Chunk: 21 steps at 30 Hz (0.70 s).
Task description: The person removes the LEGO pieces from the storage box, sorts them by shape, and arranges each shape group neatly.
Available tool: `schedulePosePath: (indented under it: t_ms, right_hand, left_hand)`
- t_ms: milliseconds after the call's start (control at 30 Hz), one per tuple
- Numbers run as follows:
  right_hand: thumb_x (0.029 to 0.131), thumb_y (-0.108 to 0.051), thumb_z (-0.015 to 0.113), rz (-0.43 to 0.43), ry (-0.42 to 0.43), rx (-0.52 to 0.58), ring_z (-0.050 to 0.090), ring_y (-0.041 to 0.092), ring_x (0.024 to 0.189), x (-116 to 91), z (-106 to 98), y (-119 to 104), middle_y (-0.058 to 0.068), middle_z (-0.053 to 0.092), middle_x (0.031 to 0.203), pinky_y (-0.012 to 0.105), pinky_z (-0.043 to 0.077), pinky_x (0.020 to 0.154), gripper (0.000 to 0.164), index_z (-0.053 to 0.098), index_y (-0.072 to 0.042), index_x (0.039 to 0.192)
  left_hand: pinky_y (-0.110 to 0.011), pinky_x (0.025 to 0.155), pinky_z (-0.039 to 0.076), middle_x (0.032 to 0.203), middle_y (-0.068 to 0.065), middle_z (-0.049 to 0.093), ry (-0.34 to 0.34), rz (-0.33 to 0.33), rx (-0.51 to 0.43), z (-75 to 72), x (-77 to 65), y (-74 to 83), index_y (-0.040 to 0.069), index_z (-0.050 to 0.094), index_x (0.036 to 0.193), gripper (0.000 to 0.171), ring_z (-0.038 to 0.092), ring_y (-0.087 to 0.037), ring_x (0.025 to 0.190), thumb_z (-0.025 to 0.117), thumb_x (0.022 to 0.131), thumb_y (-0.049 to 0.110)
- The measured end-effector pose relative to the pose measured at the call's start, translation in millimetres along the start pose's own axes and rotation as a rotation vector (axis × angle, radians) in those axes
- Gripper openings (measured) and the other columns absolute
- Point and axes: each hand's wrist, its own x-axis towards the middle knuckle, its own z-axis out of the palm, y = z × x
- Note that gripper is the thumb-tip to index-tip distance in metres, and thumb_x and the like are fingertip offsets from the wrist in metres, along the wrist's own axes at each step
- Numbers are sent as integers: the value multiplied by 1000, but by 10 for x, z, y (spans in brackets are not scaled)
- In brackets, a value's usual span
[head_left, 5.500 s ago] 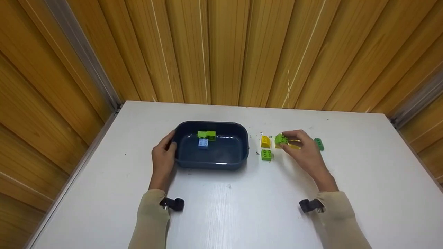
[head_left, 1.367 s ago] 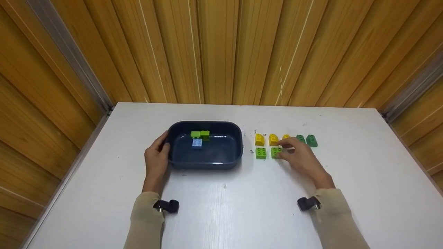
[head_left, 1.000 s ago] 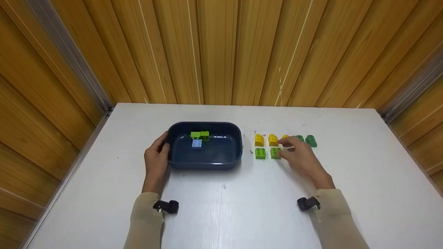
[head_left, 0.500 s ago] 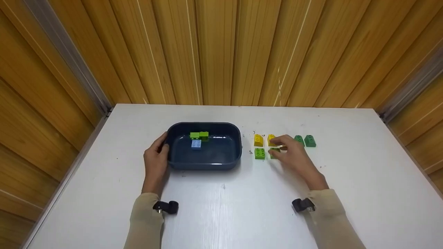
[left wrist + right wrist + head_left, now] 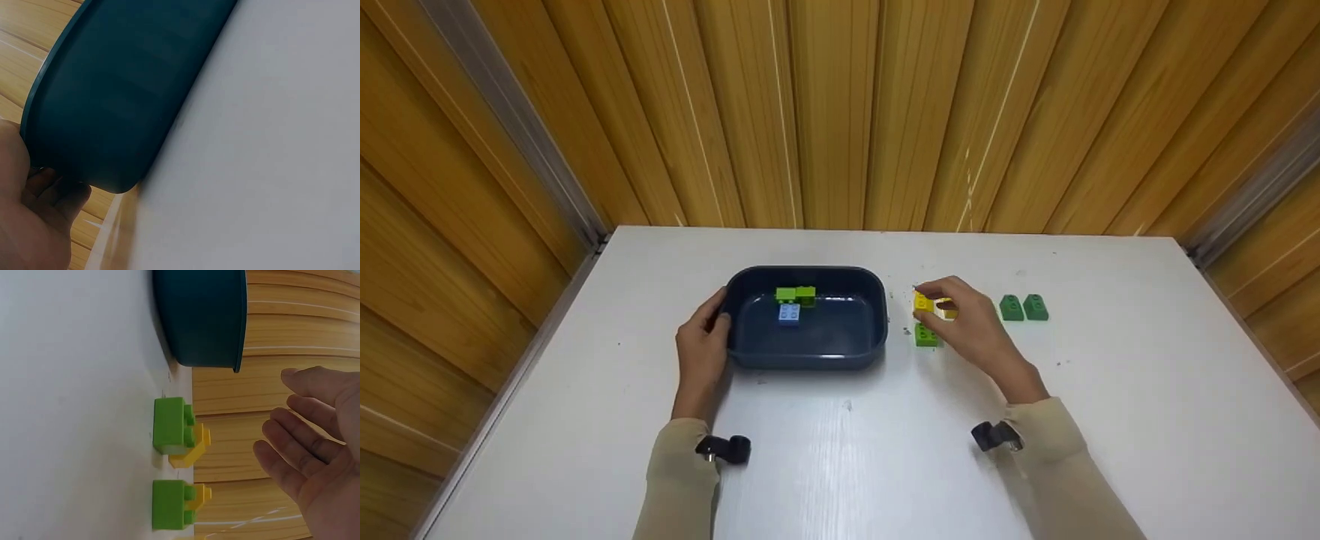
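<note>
My left hand (image 5: 703, 345) grips the left end of a dark blue rectangular tub (image 5: 806, 362), thumb at its rim. In the left wrist view, fingers (image 5: 62, 194) bend under the tub's end. My right hand (image 5: 971, 326) hovers over toy bricks right of the tub, thumb and fingers apart. Through that gap shows a yellow sloped brick (image 5: 923, 301). The right wrist view shows the hand clear of the bricks, holding nothing. Two light green bricks, a nearer one (image 5: 169, 424) and another (image 5: 169, 505), stand before yellow ones; the hand partly hides this group in the head view.
Inside the tub are a light blue brick (image 5: 789, 313) and light green bricks (image 5: 796, 295). Two dark green sloped bricks (image 5: 1012, 307) stand to the right on the white table (image 5: 840, 465). Wood-patterned panels (image 5: 840, 112) rise behind its back edge.
The right hand set down a light green brick beside the other, let go, then moved left over the row. The dark green bricks came into full view. The left hand stayed on the tub.
</note>
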Motion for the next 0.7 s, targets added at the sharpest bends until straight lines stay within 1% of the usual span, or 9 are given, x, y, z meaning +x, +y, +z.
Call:
schedulePosePath:
  t_ms: [167, 367, 500, 600, 700]
  right_hand:
    - [96, -9, 81, -48, -2, 14, 67, 28, 120, 116, 101, -129, 10, 69, 127, 43, 57, 103, 36, 70, -3, 129]
    - [96, -7, 80, -100, -21, 66, 67, 28, 118, 243, 277, -229, 11, 70, 125, 46, 58, 102, 34, 70, -2, 128]
    - [97, -5, 78, -136, -39, 112, 68, 33, 117, 326, 403, -284, 13, 70, 124, 49, 58, 102, 32, 70, 1, 127]
    - [98, -5, 77, -144, -68, 136, 69, 35, 116, 389, 478, -340, 14, 69, 124, 47, 58, 101, 31, 69, 2, 127]
    - [99, -7, 76, -140, -92, 137, 69, 34, 116, 448, 543, -388, 14, 70, 124, 44, 58, 102, 31, 69, 1, 128]
  left_hand:
    - [-38, 122, 37, 152, -15, 58, -3, -6, 3, -8, 8, -17, 0, 61, 148, 43, 49, -28, 146, 52, 106, 1]
    - [-39, 122, 37, 152, -15, 58, 3, -10, 5, -7, 5, -19, 0, 61, 148, 43, 49, -29, 146, 52, 106, 1]
    - [-39, 122, 38, 151, -16, 58, 10, -9, 7, 0, 8, -22, 0, 61, 147, 43, 49, -29, 146, 53, 105, -1]
    - [-40, 122, 38, 151, -16, 59, 13, -4, 11, 4, 9, -22, -1, 62, 147, 43, 49, -30, 146, 53, 105, -2]
    - [-39, 121, 39, 150, -16, 60, 15, 0, 11, 10, 10, -18, -1, 62, 147, 42, 51, -29, 145, 53, 105, -1]
